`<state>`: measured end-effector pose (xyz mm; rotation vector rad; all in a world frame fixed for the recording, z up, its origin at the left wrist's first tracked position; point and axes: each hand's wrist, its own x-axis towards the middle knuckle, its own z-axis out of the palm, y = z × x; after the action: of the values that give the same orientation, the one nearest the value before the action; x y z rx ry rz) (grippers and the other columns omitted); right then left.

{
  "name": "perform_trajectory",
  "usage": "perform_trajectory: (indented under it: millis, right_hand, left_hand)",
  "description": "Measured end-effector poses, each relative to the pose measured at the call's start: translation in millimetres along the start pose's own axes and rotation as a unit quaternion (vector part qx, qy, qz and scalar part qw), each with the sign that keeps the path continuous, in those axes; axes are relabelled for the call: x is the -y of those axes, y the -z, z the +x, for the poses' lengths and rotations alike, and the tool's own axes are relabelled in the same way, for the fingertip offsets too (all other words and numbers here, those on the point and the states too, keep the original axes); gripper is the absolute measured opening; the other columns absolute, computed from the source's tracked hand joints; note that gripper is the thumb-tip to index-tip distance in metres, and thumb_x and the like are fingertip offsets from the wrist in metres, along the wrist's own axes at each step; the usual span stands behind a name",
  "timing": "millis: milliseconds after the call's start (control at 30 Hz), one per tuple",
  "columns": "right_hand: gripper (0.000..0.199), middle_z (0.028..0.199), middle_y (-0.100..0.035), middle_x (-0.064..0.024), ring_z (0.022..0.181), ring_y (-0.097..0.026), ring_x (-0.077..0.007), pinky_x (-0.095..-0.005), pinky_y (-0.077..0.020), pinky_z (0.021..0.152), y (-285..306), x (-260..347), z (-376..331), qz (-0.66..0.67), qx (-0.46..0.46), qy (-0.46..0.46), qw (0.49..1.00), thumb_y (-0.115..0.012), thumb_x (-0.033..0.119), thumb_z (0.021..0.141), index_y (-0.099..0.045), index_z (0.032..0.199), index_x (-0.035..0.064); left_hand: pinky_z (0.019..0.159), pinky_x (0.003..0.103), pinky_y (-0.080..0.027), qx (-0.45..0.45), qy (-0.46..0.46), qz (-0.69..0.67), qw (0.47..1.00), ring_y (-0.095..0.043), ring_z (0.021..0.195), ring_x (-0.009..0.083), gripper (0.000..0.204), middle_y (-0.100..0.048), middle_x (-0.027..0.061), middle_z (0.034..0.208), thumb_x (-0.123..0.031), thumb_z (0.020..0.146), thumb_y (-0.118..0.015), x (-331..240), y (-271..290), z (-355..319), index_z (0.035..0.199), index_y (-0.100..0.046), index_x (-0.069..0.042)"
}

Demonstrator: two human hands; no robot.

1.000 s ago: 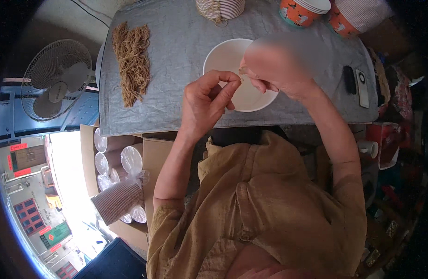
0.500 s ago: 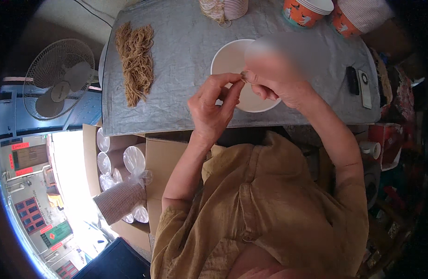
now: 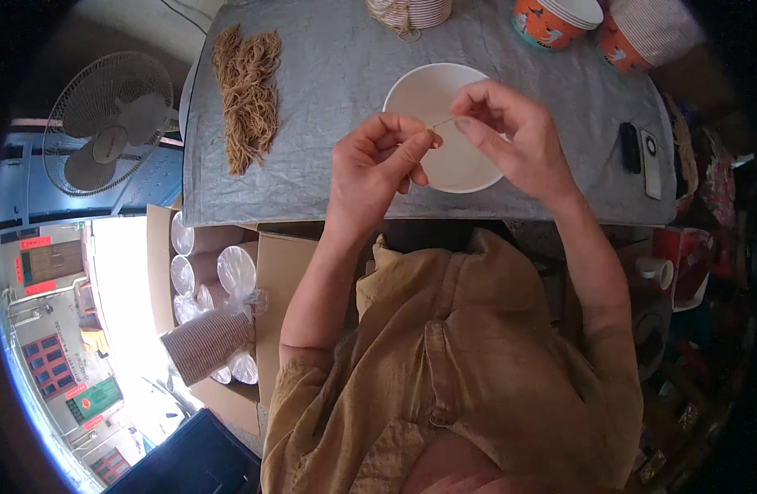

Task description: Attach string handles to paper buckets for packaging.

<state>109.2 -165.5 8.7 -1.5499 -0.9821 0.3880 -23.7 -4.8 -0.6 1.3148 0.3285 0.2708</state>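
Observation:
Over a white round tub (image 3: 462, 169) on the table, my two hands are close together. My left hand (image 3: 377, 160) is closed in a pinch, its thumb against the index finger. A short, thin strand (image 3: 443, 123), apparently thread, runs from that pinch toward my right hand (image 3: 517, 136). My right thumb and index finger close around its other end, though the exact grip is too small to make out. The tub's inside looks pale, with nothing distinct in it. Off to the left lies a bundle of brown twine (image 3: 248, 103).
Striped paper cups tied with twine (image 3: 415, 11) and stacked orange paper bowls (image 3: 551, 25) stand at the back. A black object (image 3: 630, 146) and a pale device (image 3: 650, 163) lie right. Left are a fan (image 3: 109, 132) and a cardboard box (image 3: 284, 288) beside wrapped cup stacks (image 3: 210, 337).
My hands have moved apart, the right one up and to the right, baring a thin strand between them. The whole view has shifted slightly.

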Motion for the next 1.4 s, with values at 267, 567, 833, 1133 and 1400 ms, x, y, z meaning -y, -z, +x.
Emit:
perform_trajectory:
  millis: [267,567,833,1133,1400]
  right_hand:
    - [0.024,0.093,-0.065,-0.0059,0.083,-0.066,-0.0203,-0.0316,-0.0542,0.072,-24.5,0.3,-22.2,-0.178,-0.082,0.136,0.971,-0.079,0.005,0.077,-0.067,0.097,0.0038]
    - [0.018,0.091,-0.067,-0.0095,0.081,-0.067,-0.0260,-0.0338,-0.0551,0.069,-30.7,-15.5,-24.0,-0.204,-0.112,0.179,0.956,-0.076,-0.001,0.077,-0.067,0.093,0.0016]
    - [0.009,0.088,-0.064,-0.0066,0.078,-0.061,-0.0131,-0.0254,-0.0493,0.070,-28.3,-8.3,-23.9,-0.112,-0.093,0.104,0.984,-0.069,-0.004,0.085,-0.066,0.094,-0.0016]
    - [0.005,0.085,-0.063,-0.0001,0.076,-0.056,-0.0058,-0.0219,-0.0463,0.071,-22.0,-9.6,-20.2,-0.049,-0.046,0.007,0.998,-0.066,0.003,0.091,-0.065,0.091,-0.0015]
    - [0.009,0.080,-0.067,0.0001,0.074,-0.062,-0.0061,-0.0224,-0.0512,0.069,-21.0,-1.8,-16.0,0.036,-0.044,-0.090,0.994,-0.068,0.008,0.091,-0.067,0.089,-0.0014]
  left_hand:
    - [0.047,0.017,-0.040,-0.014,0.038,-0.012,0.999,-0.060,0.058,0.0050,0.017,-0.074,0.0050,0.088,-0.015,0.093,-0.070,4.6,-2.8,0.6,0.104,-0.070,-0.002]
    - [0.057,0.020,-0.050,-0.004,0.013,-0.021,1.000,-0.068,0.069,0.0095,0.016,-0.072,0.0053,0.087,-0.012,0.092,-0.070,12.8,-2.9,0.2,0.102,-0.070,0.001]
    - [0.071,0.024,-0.058,0.007,0.019,-0.049,0.999,-0.071,0.080,0.0138,0.014,-0.072,0.0098,0.089,-0.007,0.093,-0.068,14.4,-2.8,1.8,0.101,-0.069,0.004]
    - [0.072,0.025,-0.058,-0.019,0.001,-0.033,0.999,-0.071,0.081,0.0136,0.012,-0.073,0.0088,0.087,-0.003,0.091,-0.069,14.2,-10.8,0.4,0.099,-0.069,0.005]
    - [0.076,0.026,-0.058,-0.010,-0.032,0.045,0.998,-0.072,0.083,0.0154,0.016,-0.074,0.0112,0.090,-0.004,0.091,-0.069,15.0,-9.2,-3.5,0.103,-0.070,0.006]
